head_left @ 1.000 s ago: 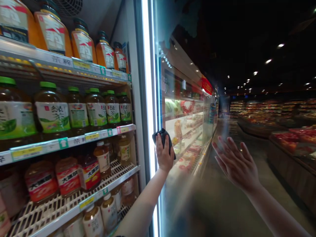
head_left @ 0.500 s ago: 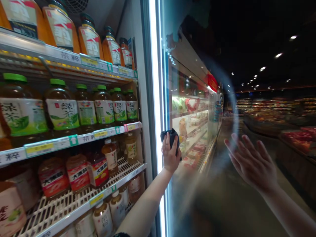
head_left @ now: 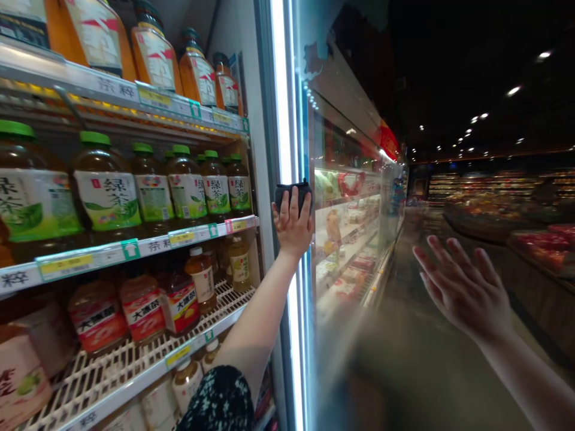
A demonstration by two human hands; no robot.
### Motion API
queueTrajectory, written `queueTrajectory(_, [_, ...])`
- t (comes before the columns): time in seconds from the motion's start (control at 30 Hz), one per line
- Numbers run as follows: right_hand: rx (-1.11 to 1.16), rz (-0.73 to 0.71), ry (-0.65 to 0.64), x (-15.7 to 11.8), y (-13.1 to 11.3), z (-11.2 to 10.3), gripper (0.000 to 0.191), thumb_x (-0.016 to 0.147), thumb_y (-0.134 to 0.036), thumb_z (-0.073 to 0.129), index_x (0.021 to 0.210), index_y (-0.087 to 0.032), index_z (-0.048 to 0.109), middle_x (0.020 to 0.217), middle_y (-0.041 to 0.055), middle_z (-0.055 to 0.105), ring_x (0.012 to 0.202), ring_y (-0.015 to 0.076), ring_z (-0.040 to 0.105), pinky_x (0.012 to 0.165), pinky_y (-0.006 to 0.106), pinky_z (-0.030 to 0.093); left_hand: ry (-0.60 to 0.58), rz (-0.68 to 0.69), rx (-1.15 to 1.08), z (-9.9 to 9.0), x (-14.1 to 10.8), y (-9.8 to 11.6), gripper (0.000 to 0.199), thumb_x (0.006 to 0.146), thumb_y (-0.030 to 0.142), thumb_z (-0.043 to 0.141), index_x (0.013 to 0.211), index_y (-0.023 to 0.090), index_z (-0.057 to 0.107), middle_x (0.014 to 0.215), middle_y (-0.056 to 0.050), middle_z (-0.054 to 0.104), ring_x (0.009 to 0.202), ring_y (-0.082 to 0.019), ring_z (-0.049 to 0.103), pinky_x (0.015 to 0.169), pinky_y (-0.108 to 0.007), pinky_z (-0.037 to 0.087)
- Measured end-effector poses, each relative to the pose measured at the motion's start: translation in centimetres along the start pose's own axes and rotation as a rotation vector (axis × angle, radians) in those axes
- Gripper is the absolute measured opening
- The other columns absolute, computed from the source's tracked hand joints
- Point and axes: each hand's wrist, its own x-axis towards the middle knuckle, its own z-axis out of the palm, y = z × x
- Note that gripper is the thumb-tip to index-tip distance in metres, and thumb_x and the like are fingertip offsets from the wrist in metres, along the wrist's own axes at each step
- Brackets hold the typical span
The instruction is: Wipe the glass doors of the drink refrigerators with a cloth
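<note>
Presses dark folded cloth (head_left: pixel 302 190) w/ L hand (head_left: pixel 293 230) onto white light strip (head_left: pixel 281 90) at R edge of fridge (head_left: pixel 256 120); clamps it under fingers, knuckles up. Wears dark patterned sleeve (head_left: pixel 220 398) on that arm. Holds R hand (head_left: pixel 471 296) well apart from cloth, back toward cam, fingers spread, a bit blurred; can't tell if touching glass. Just L of strip, on shelves: amber tea btls (head_left: pixel 155 57) up top, green-capped green-tea btls (head_left: pixel 108 197) mid, red-label iced-tea btls (head_left: pixel 96 326) on wire shelf (head_left: pixel 220 299) below. R of strip: lit display case (head_left: pixel 354 220).
</note>
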Motion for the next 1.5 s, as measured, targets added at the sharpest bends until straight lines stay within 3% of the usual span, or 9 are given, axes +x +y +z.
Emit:
queueTrajectory(0.13, [-0.010,0.002,-0.011,-0.1,0.1,0.0,0.070,0.096,-0.028,0.063,0.158,-0.035,0.031,0.158,0.0032,0.042,0.145,0.0288,0.043,0.124,0.048,0.023,-0.042,-0.044,-0.009,0.9,-4.6,-0.1,0.062,0.097,0.028,0.052,0.157,0.025,0.037,0.166,-0.010,0.028,0.156,-0.031,0.017,0.126,-0.057,0.011])
queueTrajectory(0.37, [0.019,0.006,0.010,0.1,-0.2,-0.3,0.071,0.097,-0.026,0.061,0.159,-0.036,0.027,0.159,0.0030,0.040,0.146,0.0290,0.042,0.124,0.048,0.022,-0.156,-0.068,0.088,0.0,-21.1,2.3,0.070,0.098,0.021,0.051,0.161,0.026,0.023,0.160,-0.012,0.039,0.151,-0.026,0.034,0.128,-0.053,0.011])
queueTrajectory(0.47, [0.009,0.004,0.009,0.1,-0.3,-0.3,0.070,0.097,-0.027,0.061,0.159,-0.036,0.028,0.159,0.0032,0.040,0.145,0.0292,0.042,0.124,0.048,0.023,-0.235,-0.084,0.107,-0.5,-25.3,2.8,0.069,0.097,0.017,0.049,0.160,0.029,0.024,0.158,-0.011,0.042,0.146,-0.024,0.042,0.127,-0.054,0.014])
queueTrajectory(0.73, [-0.004,0.010,0.011,0.1,-0.4,-0.3,0.068,0.097,-0.027,0.060,0.158,-0.035,0.031,0.158,0.0040,0.042,0.144,0.0299,0.044,0.122,0.049,0.026,-0.188,-0.164,-0.051,1.6,-15.3,3.8,0.066,0.100,0.018,0.043,0.161,0.029,0.021,0.167,-0.009,0.024,0.155,-0.027,0.023,0.125,-0.058,0.015])
queueTrajectory(1.0, [-0.027,0.016,-0.003,-0.1,-0.3,-0.1,0.065,0.097,-0.028,0.061,0.156,-0.034,0.035,0.159,0.0042,0.041,0.145,0.0294,0.043,0.123,0.048,0.023,-0.199,-0.061,-0.208,1.5,-25.4,4.1,0.074,0.096,0.016,0.052,0.161,0.030,0.020,0.170,-0.011,0.015,0.155,-0.032,0.020,0.120,-0.056,0.034])
queueTrajectory(1.17, [-0.035,0.028,0.003,-0.1,-0.4,0.1,0.063,0.098,-0.027,0.059,0.156,-0.033,0.036,0.158,0.0040,0.042,0.145,0.0295,0.043,0.123,0.049,0.023,-0.090,-0.205,-0.189,2.3,-20.5,5.8,0.067,0.100,0.019,0.047,0.161,0.024,0.021,0.170,-0.013,0.013,0.156,-0.033,0.015,0.119,-0.059,0.032])
queueTrajectory(1.27, [-0.054,0.017,0.010,-0.1,-0.3,0.3,0.063,0.098,-0.027,0.059,0.156,-0.033,0.035,0.158,0.0042,0.042,0.145,0.0296,0.043,0.123,0.049,0.024,-0.057,-0.054,-0.196,2.7,-17.8,7.9,0.062,0.099,0.026,0.050,0.158,0.025,0.033,0.167,-0.011,0.025,0.155,-0.032,0.022,0.124,-0.056,0.025])
queueTrajectory(1.43, [-0.127,-0.049,0.038,-0.2,0.2,0.7,0.068,0.097,-0.027,0.061,0.158,-0.030,0.032,0.159,0.0061,0.040,0.147,0.0290,0.040,0.124,0.047,0.022,-0.117,0.338,-0.223,1.9,-22.3,6.1,0.053,0.096,0.031,0.055,0.148,0.037,0.049,0.153,-0.001,0.053,0.143,-0.022,0.046,0.127,-0.044,0.021])
queueTrajectory(1.5, [-0.163,-0.077,0.051,-0.2,0.4,0.9,0.070,0.096,-0.027,0.062,0.159,-0.029,0.030,0.160,0.0070,0.039,0.146,0.0292,0.040,0.124,0.047,0.022,-0.101,0.282,-0.195,1.7,-23.2,4.4,0.051,0.097,0.029,0.055,0.147,0.035,0.051,0.153,-0.003,0.053,0.144,-0.023,0.045,0.126,-0.044,0.023])
